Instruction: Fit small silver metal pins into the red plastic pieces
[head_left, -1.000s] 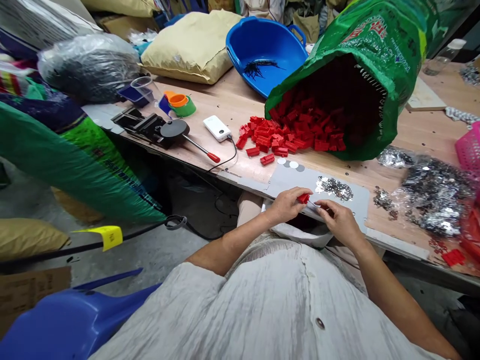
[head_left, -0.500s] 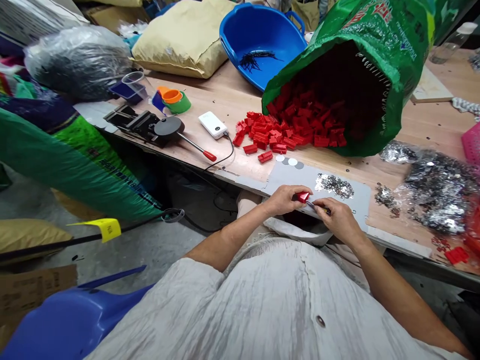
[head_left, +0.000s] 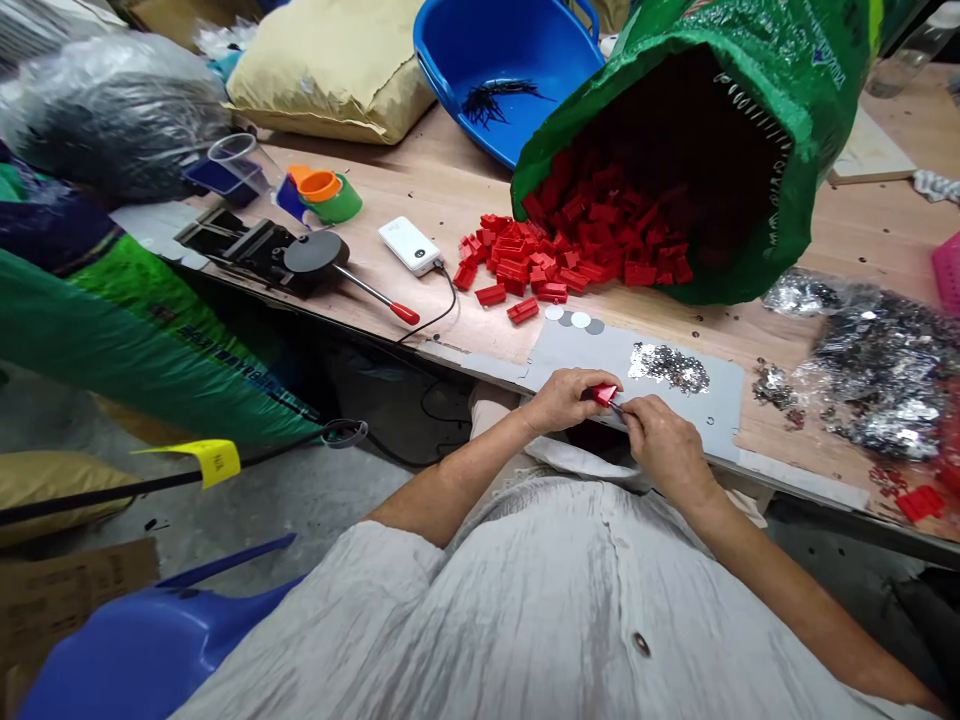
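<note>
My left hand (head_left: 562,400) pinches a small red plastic piece (head_left: 604,393) at the table's near edge. My right hand (head_left: 660,445) is closed beside it, pressing a thin metal part (head_left: 616,408) against that piece; the two hands touch. Just beyond them lies a grey board (head_left: 720,405) with a small heap of shiny metal clips (head_left: 667,365). Farther back, red plastic pieces (head_left: 525,270) spill from a green sack (head_left: 750,120) lying on its side.
A blue basin (head_left: 450,60), a white power bank (head_left: 409,245) with its cable, a black hand press with a red-tipped lever (head_left: 315,255) and coloured tape rolls (head_left: 326,190) stand at the left. Bags of metal parts (head_left: 877,375) lie at the right. A blue chair (head_left: 150,640) sits lower left.
The view has shifted slightly, so the table appears higher and more to the left. My hands have stayed together on the red piece, the right one drawn a little closer.
</note>
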